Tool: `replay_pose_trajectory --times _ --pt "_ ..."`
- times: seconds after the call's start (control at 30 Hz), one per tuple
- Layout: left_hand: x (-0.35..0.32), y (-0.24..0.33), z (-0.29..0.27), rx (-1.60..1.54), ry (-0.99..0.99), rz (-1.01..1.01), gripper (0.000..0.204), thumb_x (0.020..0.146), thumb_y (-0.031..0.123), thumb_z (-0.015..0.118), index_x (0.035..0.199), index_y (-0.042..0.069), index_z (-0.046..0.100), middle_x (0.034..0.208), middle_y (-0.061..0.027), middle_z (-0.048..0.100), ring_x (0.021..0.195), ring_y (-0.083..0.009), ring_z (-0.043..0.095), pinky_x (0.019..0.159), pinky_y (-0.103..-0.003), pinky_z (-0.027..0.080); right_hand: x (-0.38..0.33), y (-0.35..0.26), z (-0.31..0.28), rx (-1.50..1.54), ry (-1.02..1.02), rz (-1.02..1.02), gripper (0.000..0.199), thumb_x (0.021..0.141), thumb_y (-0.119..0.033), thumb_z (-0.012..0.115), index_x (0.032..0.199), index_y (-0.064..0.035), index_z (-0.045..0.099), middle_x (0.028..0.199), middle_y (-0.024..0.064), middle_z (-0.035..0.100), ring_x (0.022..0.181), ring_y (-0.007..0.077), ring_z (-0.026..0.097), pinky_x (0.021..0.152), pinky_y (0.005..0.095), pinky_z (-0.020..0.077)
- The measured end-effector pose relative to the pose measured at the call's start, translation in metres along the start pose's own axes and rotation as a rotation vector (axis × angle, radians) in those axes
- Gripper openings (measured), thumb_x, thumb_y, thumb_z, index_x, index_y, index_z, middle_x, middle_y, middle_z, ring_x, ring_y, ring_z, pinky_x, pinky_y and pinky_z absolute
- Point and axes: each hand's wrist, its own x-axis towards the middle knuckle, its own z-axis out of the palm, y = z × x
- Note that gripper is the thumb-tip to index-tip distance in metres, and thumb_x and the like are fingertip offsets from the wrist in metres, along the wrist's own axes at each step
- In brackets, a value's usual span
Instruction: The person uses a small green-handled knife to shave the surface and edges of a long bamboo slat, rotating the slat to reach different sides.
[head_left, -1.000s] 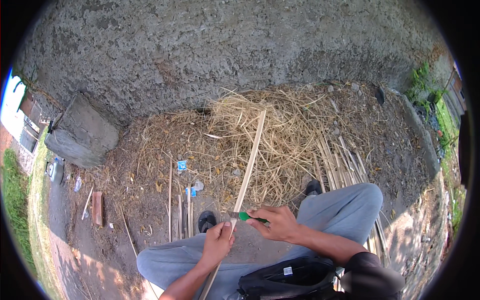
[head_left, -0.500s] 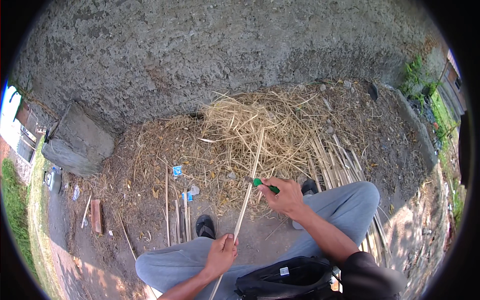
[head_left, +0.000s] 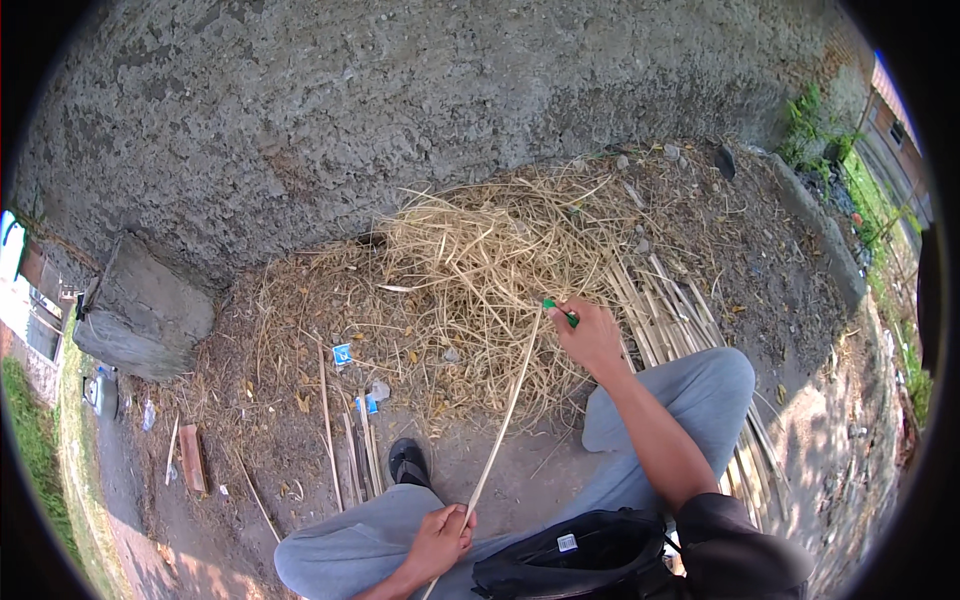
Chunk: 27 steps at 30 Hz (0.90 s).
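Observation:
My left hand (head_left: 440, 540) is closed around the lower part of a long pale bamboo strip (head_left: 507, 415), which slants up and away over my lap. At the strip's far end, my right hand (head_left: 592, 340) grips a green-handled knife (head_left: 561, 313), its blade too small to make out here. A heap of thin curled shavings (head_left: 480, 245) lies just beyond the strip's tip. Several split bamboo strips (head_left: 660, 310) lie to the right of my right hand and run past my right knee.
A rough grey wall (head_left: 400, 90) rises behind the shavings. At left stand a concrete block (head_left: 150, 310) and a kettle (head_left: 101, 392). Narrow sticks (head_left: 328, 425), blue wrappers (head_left: 342, 355) and a brick-coloured piece (head_left: 192, 460) lie on the ground. A black bag (head_left: 570, 555) rests at my lap.
My right hand and the knife have slid outward along the strip to its far end. My left hand has dropped slightly nearer to me, still holding the strip.

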Motion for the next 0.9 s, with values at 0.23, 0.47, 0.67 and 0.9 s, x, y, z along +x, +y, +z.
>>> replay_pose_trajectory --times 0.23,0.47,0.67,0.9 --pt "-0.002 0.022 -0.013 -0.1 -0.066 -0.077 0.032 0.106 0.033 0.037 0.099 0.005 0.05 0.057 0.002 0.039 0.043 -0.0056 0.033 0.039 -0.023 0.029 0.02 0.056 0.044 0.473 0.025 0.243 0.034 0.09 -0.034 0.065 0.087 0.0 0.066 0.072 0.0168 0.065 0.066 0.0254 0.062 0.066 0.0391 0.0477" --pt "0.012 0.028 -0.013 -0.118 0.05 0.11 0.028 0.106 0.035 0.039 0.116 0.009 0.043 0.065 0.0001 0.039 0.043 -0.0066 0.032 0.04 -0.023 0.03 -0.05 -0.004 0.044 -0.327 -0.459 -0.337 0.023 0.09 -0.035 0.066 0.099 -0.0139 0.067 0.078 0.0117 0.067 0.079 0.0289 0.068 0.071 0.0448 0.0529" --pt "0.022 0.037 -0.018 -0.26 -0.106 0.071 0.039 0.106 0.037 0.038 0.131 0.008 0.044 0.081 -0.0023 0.046 0.047 -0.008 0.039 0.045 -0.026 0.039 -0.079 -0.034 0.031 -0.206 -0.333 -0.581 0.023 0.088 -0.035 0.065 0.099 -0.0143 0.065 0.08 0.0108 0.069 0.07 0.0327 0.069 0.059 0.0459 0.0543" --pt "0.042 0.031 -0.01 -0.185 -0.056 0.032 0.029 0.105 0.039 0.038 0.119 0.013 0.039 0.085 -0.0062 0.046 0.046 -0.0121 0.042 0.04 -0.029 0.038 -0.093 -0.05 0.018 0.018 -0.101 -0.713 0.023 0.084 -0.035 0.072 0.094 -0.0149 0.07 0.075 0.0064 0.069 0.06 0.0288 0.067 0.049 0.0402 0.0515"
